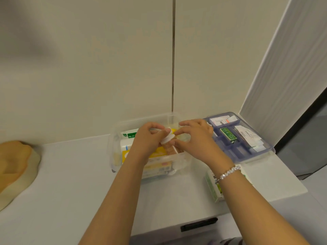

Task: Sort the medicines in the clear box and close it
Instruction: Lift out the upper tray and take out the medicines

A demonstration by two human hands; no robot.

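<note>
The clear box (115,131) stands on the white counter against the wall, holding several medicine packs, among them a green-and-white pack (130,134) and a yellow one (159,153). Both hands are over its middle. My left hand (147,138) grips a small brown bottle with a white cap (167,138), tilted above the packs. My right hand (194,137) touches the bottle from the right with curled fingertips. A blue-tinted tray (265,146) with compartments, holding sachets and a green strip (228,136), lies right of the box.
A green-and-white medicine pack (212,186) lies on the counter under my right wrist. A tan, rounded object (14,165) sits at the left edge. The counter's right edge drops off past the tray. A drawer handle (199,224) is below the front edge.
</note>
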